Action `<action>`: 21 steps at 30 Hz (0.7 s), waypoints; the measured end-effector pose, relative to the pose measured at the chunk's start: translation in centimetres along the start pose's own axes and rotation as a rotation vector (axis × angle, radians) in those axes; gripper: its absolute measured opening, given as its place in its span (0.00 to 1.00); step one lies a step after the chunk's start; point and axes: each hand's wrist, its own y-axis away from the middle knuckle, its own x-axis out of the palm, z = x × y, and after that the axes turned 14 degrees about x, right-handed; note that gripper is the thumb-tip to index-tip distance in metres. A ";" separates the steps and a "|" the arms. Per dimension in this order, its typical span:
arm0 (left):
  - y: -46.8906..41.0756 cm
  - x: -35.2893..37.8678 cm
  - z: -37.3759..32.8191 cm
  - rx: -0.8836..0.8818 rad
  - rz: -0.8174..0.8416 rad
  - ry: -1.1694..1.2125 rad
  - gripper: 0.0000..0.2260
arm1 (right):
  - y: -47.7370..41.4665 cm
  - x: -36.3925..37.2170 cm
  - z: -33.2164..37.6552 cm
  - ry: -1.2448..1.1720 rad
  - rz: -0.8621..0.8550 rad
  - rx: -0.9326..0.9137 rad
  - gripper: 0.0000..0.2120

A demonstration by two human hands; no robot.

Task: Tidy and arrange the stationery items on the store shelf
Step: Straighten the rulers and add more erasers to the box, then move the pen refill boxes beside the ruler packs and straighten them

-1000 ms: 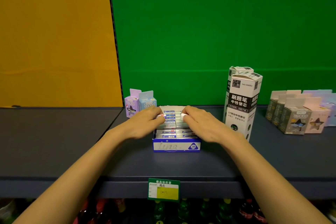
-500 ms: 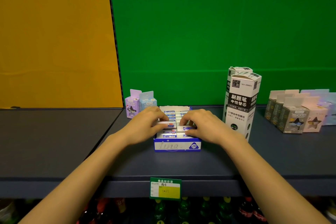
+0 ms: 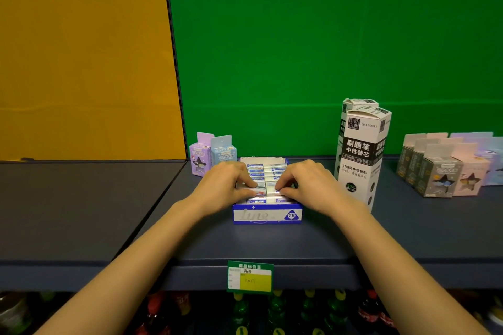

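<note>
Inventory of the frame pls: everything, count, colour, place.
display box: 1, blue and white, shelf centre
small packs: two rows, count unclear, white-blue, inside display box
tall refill boxes: 2, white-black, right of display box
hang-tab boxes: 2, purple and light blue, behind-left of display box
star-window boxes: several, grey and pink, shelf far right
price tag: 1, green-yellow, shelf front edge
bottles: several, dark, below shelf
shelf: 1, dark grey-blue, across frame
left hand: 1, pinching small packs, left row
right hand: 1, pinching small packs, right row

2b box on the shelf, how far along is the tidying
Done: back packs in the 2B box sit in rows. In hand: left hand and right hand pinch front packs, squaring them. Left: star boxes at right look staggered.
</note>
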 end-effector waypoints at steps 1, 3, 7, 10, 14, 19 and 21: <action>0.0 0.0 0.0 -0.006 0.011 0.003 0.13 | 0.1 0.0 0.1 -0.002 0.002 0.003 0.08; -0.1 -0.1 0.1 -0.005 0.045 0.005 0.12 | 0.2 0.0 0.1 0.001 0.006 0.007 0.09; -0.1 -0.3 0.2 0.012 0.107 -0.008 0.11 | 0.5 0.1 0.2 0.014 -0.006 0.018 0.09; -0.1 -0.4 0.1 0.013 0.114 -0.038 0.10 | 0.7 0.2 0.2 0.025 -0.034 0.034 0.10; -0.2 -0.4 0.0 0.047 0.149 -0.079 0.08 | 1.0 0.5 0.2 0.012 -0.044 0.048 0.13; -0.1 -0.7 0.1 0.060 0.202 -0.038 0.09 | 1.1 0.4 0.3 0.006 -0.027 0.040 0.14; 0.1 -0.9 0.0 0.052 0.199 -0.028 0.11 | 1.7 0.3 0.1 -0.020 -0.036 0.024 0.15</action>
